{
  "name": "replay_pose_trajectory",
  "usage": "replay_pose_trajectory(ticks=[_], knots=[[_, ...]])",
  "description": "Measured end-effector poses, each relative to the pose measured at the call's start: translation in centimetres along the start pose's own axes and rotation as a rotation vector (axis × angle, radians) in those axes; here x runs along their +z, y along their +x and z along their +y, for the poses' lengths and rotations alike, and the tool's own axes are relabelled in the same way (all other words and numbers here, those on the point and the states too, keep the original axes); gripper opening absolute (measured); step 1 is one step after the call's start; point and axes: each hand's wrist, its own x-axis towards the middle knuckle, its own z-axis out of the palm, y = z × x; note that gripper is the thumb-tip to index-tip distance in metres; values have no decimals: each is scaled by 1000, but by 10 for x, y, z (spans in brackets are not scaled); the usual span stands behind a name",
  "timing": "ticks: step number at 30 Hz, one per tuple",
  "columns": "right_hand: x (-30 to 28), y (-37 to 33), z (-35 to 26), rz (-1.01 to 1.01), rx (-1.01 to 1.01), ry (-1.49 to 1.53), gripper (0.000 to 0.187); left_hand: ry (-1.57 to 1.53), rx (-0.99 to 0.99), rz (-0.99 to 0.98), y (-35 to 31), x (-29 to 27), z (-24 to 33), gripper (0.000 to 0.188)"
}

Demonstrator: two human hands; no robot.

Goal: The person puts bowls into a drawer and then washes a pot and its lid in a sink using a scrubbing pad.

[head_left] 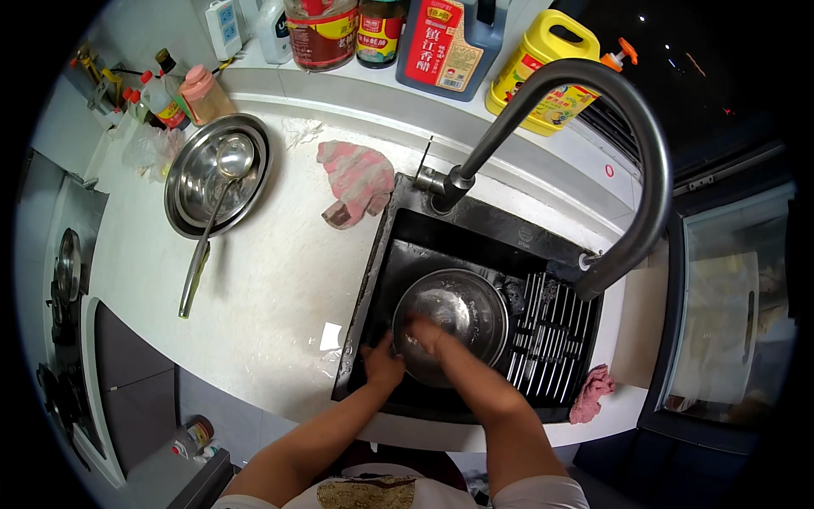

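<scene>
A round metal bowl (462, 307) sits in the black sink (434, 227), with a wet, shiny inside. My left hand (384, 366) grips the bowl's left rim, its thumb up along the edge. My right hand (421, 333) reaches down into the bowl's left part, against or close to the inner wall. Motion smears its fingers, so whether they hold anything does not show. A slatted metal drain rack (551, 339) lies in the sink's right part, with a dark crumpled thing (514, 297) between it and the bowl.
A tall dark faucet (657, 161) arches over the sink's right side. Left on the white counter are nested metal bowls (178, 199) with a ladle (203, 246), and a pink-grey cloth (356, 180). A pink rag (593, 394) lies at the right corner. Bottles and jugs (454, 51) line the back ledge.
</scene>
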Motion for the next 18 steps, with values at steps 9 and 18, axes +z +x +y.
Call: replay_pose_trajectory(ticks=[9, 18], knots=[[-65, -2, -35, 885, -108, 1420, 29, -53, 80, 6, 0, -4, -5, 62], [19, -45, -62, 173, 192, 442, 49, -46, 120, -51, 7, -4, -6, 62]])
